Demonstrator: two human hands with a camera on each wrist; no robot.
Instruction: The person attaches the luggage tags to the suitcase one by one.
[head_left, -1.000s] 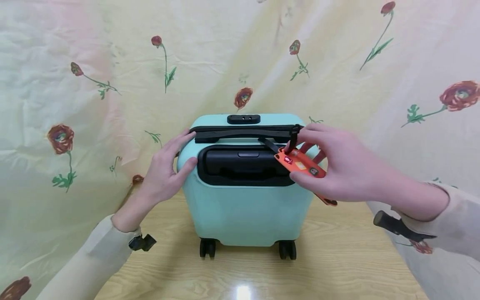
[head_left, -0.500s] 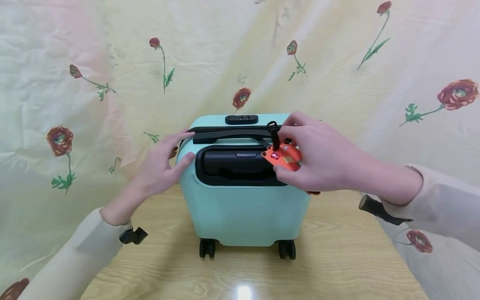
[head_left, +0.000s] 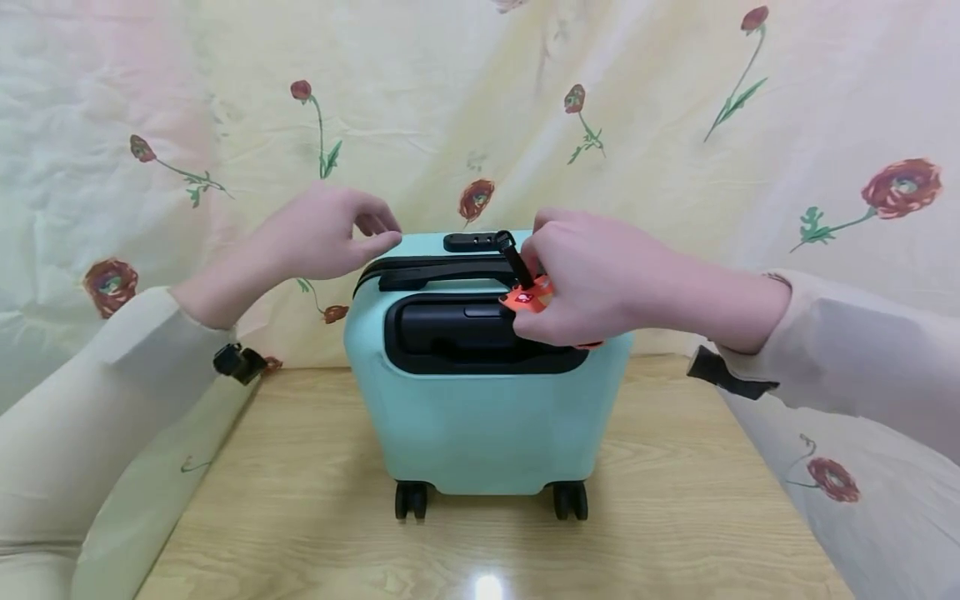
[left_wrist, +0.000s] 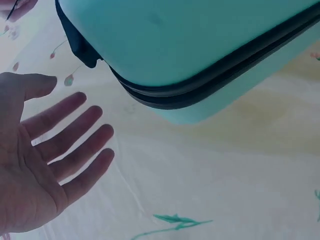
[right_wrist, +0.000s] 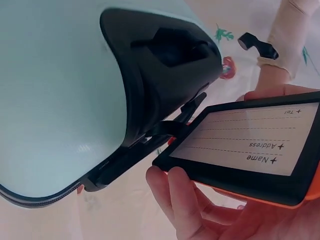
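A mint-green suitcase stands upright on its black wheels, its black carry handle across the top. My right hand grips an orange luggage tag, whose black strap loops around the handle, buckle end up. In the right wrist view, the tag's back is a black-framed white card with Name, Address and Tel lines. My left hand hovers by the suitcase's upper left corner. The left wrist view shows that hand's fingers spread, holding nothing and apart from the suitcase.
Under the suitcase is a light wood tabletop. A flower-printed cloth hangs behind and at both sides. A black combination lock sits on the suitcase top, and a black pull-handle recess is in its near side.
My left hand has lifted off the suitcase's left side and risen. My right hand has moved left along the handle, carrying the luggage tag and strap toward the middle.
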